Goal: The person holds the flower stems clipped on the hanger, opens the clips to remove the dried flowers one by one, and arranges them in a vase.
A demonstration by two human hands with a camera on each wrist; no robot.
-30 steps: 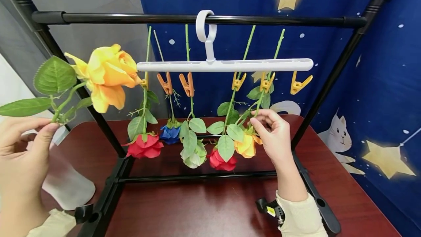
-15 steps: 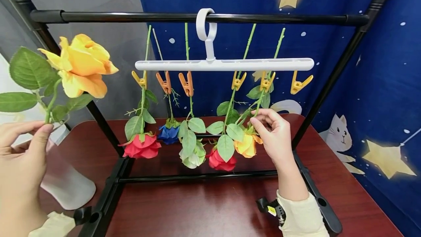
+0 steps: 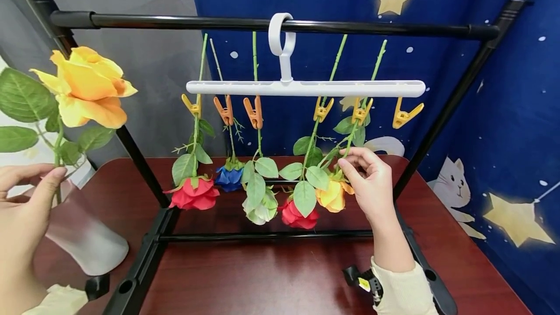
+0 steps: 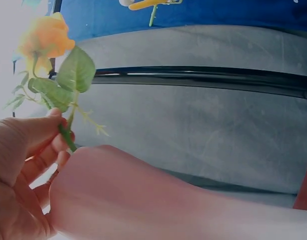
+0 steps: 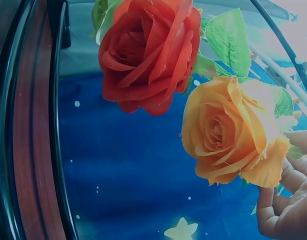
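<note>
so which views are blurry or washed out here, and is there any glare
Head view: sharp, with glare streaks on the black rail and table. Left wrist view: overexposed at left, the yellow rose soft, the left hand a close blur. Right wrist view: hazy, blown out at top right behind the orange rose.

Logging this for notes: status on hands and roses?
Left hand pinches loose yellow rose stem. Right hand holds hanging yellow rose stem. Nothing blocking.

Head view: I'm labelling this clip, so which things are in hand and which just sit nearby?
In hand:
- yellow rose, stem pinched by the left hand
- hanging yellow rose, stem held by the right hand
- white clip hanger

Just nearby:
- white vase
- empty yellow clip
- hanging blue rose
- black rack
</note>
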